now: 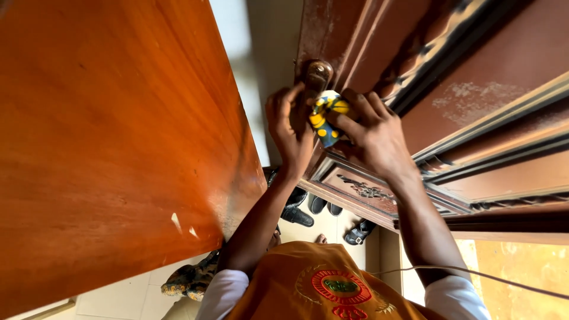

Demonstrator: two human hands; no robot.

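A carved reddish-brown wooden door [474,101] fills the right side, with a worn brass door knob [318,76] on its edge. Just below the knob is a small wad of blue and yellow patterned cloth [326,115]. My left hand [288,127] curls around the left side of the cloth, fingers reaching up toward the knob. My right hand [370,133] grips the cloth from the right and presses it against the door. Both forearms rise from white sleeves and an orange garment [320,284].
A smooth orange wooden panel [112,148] stands close on the left, leaving a narrow gap to the door. Below on the pale tiled floor lie black shoes [299,213], sandals [358,232] and a patterned bundle of fabric [189,280]. A thin cord [504,280] crosses the lower right.
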